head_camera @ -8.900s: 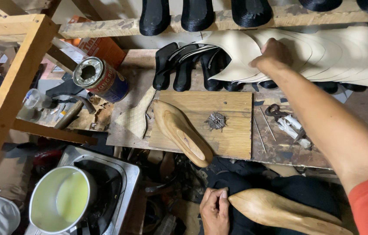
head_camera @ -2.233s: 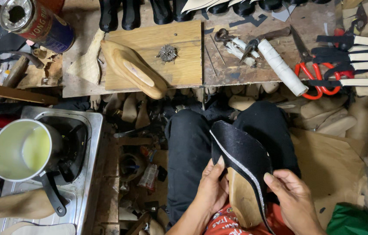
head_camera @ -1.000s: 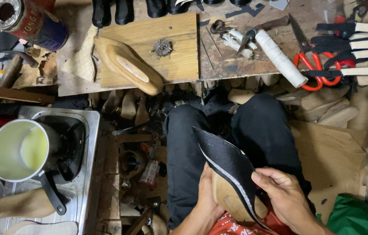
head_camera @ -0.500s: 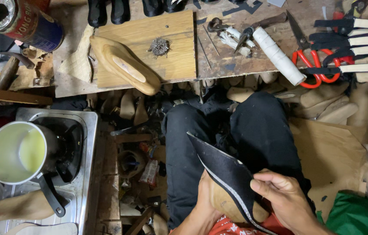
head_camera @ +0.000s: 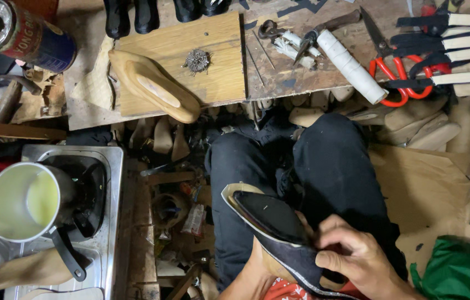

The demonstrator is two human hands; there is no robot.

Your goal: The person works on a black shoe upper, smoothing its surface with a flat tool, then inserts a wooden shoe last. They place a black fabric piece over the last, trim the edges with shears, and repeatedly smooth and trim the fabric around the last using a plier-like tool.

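**Black shoe upper held over the lap**

While you sat at the low bench, your right hand (head_camera: 357,261) lay over the black shoe upper (head_camera: 279,230) above your lap; its fingers were curled together and pressed on the dark cloth near the heel end, thumb on top; the upper sat on a wooden shoe form (head_camera: 271,261) whose pale wood showed beneath it, and its toe pointed up and to the left, with a light edge running round the rim; your left hand (head_camera: 257,266) was mostly hidden under the form, so you could not tell how its fingers were set, only that it supported the piece from below; both rested over your black trousers (head_camera: 335,166).

On the bench beyond your knees, a second wooden form (head_camera: 154,89) lay on a board (head_camera: 213,61), partly overhanging its near edge; a small heap of tacks (head_camera: 197,60) sat on the same board just beside it; a white roll (head_camera: 351,66) lay slanted to the right, and red-handled scissors (head_camera: 393,78) lay near its lower end; a tin can (head_camera: 21,36) lay on its side at the far left corner.

To your left, a pot of pale liquid (head_camera: 24,200) stood on a small gas stove (head_camera: 107,183); green cloth (head_camera: 457,272) lay at the lower right.
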